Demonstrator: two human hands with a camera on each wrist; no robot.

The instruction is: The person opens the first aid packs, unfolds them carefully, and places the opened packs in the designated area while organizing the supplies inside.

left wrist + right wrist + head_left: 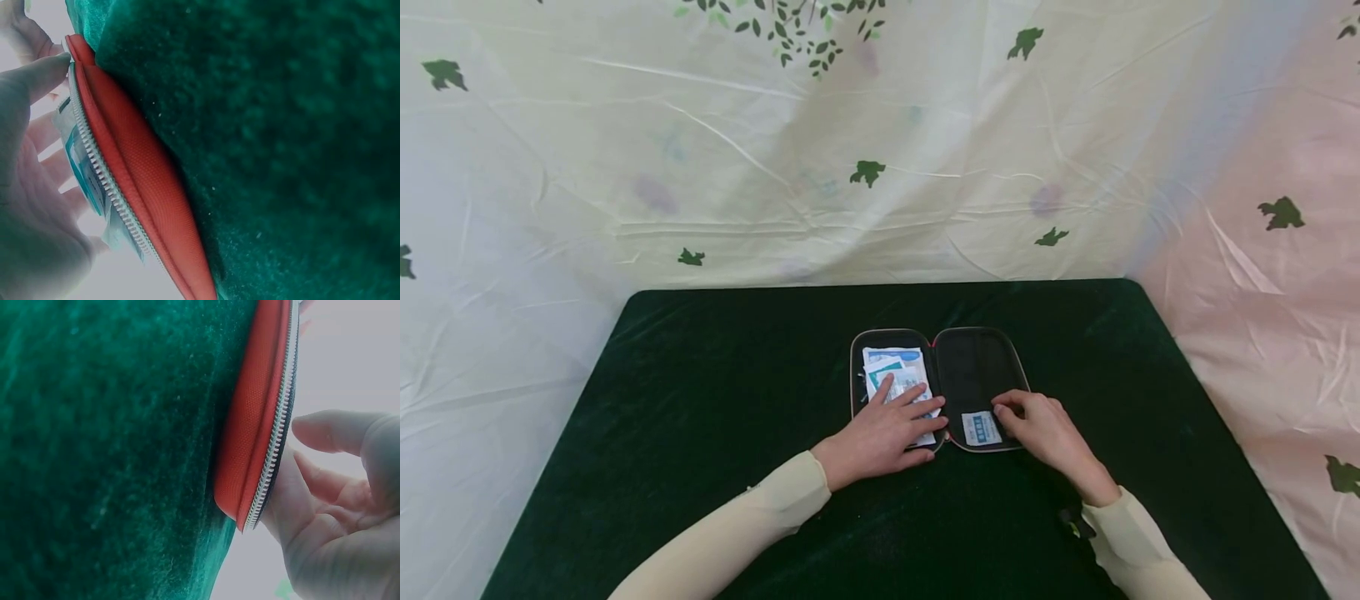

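Note:
A zip case [977, 367], red outside and dark inside, lies unfolded on the table. My left hand [887, 433] rests with spread fingers over several white and blue sachets [891, 357] in the case's left half, partly covering them. In the left wrist view its fingers pass over the zipped rim, beside a teal-printed sachet [84, 169]. My right hand [1045, 425] reaches over the right half's outer edge. Its thumb and index finger pinch at the upper corner of a small white-and-blue packet [981, 428]. In the right wrist view the red rim [256, 437] hides the packet and some fingertips.
A dark green velvet cloth [737, 358] covers the table. Pale curtains with printed leaves and birds hang behind it and at both sides. Under the right sleeve [1127, 533] there is a small dark thing [1075, 523].

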